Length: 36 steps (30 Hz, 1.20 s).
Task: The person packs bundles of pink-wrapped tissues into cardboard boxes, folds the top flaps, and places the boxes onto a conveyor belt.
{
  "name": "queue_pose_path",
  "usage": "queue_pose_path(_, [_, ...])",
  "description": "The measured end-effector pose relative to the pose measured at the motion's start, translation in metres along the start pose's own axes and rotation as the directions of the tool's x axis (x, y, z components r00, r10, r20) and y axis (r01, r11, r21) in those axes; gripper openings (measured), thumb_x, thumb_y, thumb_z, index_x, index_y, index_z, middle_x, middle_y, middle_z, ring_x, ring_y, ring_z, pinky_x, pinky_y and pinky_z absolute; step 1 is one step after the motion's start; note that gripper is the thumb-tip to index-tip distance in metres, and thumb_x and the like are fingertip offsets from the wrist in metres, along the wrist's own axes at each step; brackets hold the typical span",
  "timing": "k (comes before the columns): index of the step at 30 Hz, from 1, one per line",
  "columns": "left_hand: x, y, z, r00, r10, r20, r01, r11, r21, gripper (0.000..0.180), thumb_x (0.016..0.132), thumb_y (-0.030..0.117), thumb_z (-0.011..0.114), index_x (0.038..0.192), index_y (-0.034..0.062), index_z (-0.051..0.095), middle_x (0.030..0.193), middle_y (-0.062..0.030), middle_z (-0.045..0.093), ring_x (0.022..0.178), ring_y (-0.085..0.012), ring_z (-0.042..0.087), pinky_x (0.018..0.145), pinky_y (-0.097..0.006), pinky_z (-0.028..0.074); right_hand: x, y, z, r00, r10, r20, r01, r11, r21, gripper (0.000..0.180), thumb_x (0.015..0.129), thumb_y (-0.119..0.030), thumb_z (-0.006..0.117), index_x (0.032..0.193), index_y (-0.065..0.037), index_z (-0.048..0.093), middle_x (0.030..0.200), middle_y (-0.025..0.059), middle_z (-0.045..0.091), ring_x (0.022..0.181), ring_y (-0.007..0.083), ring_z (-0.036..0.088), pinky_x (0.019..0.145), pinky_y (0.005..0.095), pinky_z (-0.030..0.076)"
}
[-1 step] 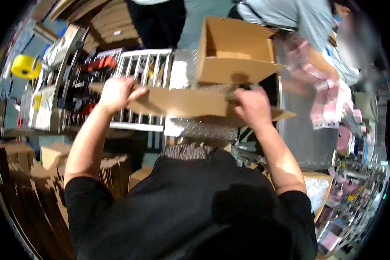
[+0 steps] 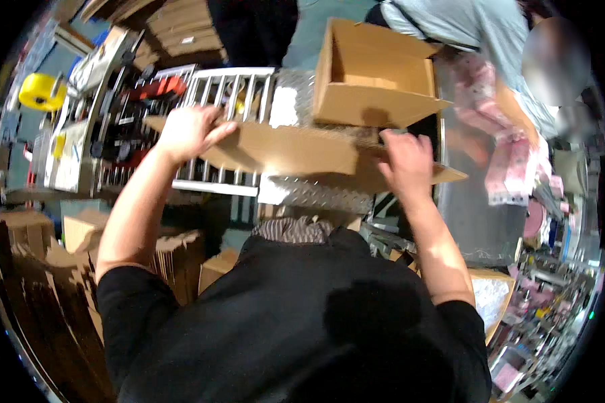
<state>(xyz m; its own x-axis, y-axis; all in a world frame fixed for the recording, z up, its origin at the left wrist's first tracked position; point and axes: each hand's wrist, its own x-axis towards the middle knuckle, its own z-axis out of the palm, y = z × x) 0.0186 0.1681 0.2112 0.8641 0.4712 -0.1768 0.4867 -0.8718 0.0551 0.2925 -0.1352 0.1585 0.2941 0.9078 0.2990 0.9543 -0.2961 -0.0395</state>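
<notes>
Over a diamond-plate bench (image 2: 316, 193), both hands' fingers (image 2: 212, 131) clamp a flat cardboard sheet (image 2: 296, 149) among stacked cartons (image 2: 33, 282).

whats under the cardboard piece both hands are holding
Under the flat cardboard piece, held by the left hand and right hand, show white roller rails and diamond-plate metal; whatever lies directly beneath is covered.

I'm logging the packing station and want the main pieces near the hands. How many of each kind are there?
Open cardboard box: 1
Flat cardboard piece gripped by the left hand and right hand: 1
Yellow tape roll: 1
White roller conveyor: 1
Total: 4
Folded cartons at lower left are stacked too tightly to count.
</notes>
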Motion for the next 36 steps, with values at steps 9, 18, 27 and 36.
queue_pose_path(9, [0.042, -0.022, -0.019, 0.930, 0.178, 0.321, -0.203, 0.978, 0.044, 0.040, 0.094, 0.040, 0.055, 0.086, 0.0038, 0.071, 0.085, -0.0179, 0.068, 0.084, -0.0334, 0.067, 0.082, -0.041, 0.053, -0.076, 0.000, 0.009, 0.970, -0.090, -0.228, 0.145, 0.961, 0.237, 0.019, 0.081, -0.029, 0.068, 0.088, -0.012, 0.063, 0.082, 0.0020, 0.063, 0.085, 0.0228, 0.058, 0.086, 0.0372, 0.032])
queue_pose_path(18, [0.040, 0.118, 0.009, 0.725, 0.048, 0.687, 0.020, 0.996, -0.091, 0.093, 0.075, 0.076, 0.059, 0.123, -0.0038, 0.055, 0.121, -0.0259, 0.060, 0.114, -0.0371, 0.057, 0.100, -0.044, 0.043, 0.001, -0.011, -0.014, 0.639, -0.671, 0.377, 0.412, 0.712, 0.569, 0.036, 0.091, -0.034, 0.058, 0.062, -0.012, 0.060, 0.061, 0.0059, 0.057, 0.064, 0.0260, 0.053, 0.074, 0.0397, 0.036])
queue_pose_path(27, [0.005, 0.105, 0.047, 0.870, 0.456, 0.188, -0.447, 0.890, -0.088, 0.085, 0.080, 0.066, 0.057, 0.136, 0.0034, 0.046, 0.134, -0.0181, 0.052, 0.130, -0.0352, 0.043, 0.107, -0.046, 0.035, 0.034, 0.014, 0.051, 0.741, -0.666, 0.079, 0.560, 0.679, 0.475, 0.015, 0.083, -0.020, 0.063, 0.095, -0.011, 0.061, 0.088, 0.0098, 0.060, 0.087, 0.0310, 0.058, 0.077, 0.0450, 0.047])
queue_pose_path(36, [0.020, 0.145, 0.172, 0.944, 0.161, -0.287, -0.126, 0.983, 0.136, 0.087, 0.086, 0.052, 0.057, 0.151, 0.0062, 0.020, 0.157, -0.0148, 0.019, 0.146, -0.0322, 0.015, 0.115, -0.057, 0.009, -0.030, 0.041, 0.065, 0.786, -0.216, 0.579, 0.156, 0.976, 0.152, 0.058, 0.097, -0.035, 0.047, 0.147, -0.012, 0.033, 0.154, 0.0146, 0.027, 0.142, 0.0310, 0.028, 0.114, 0.0528, 0.022])
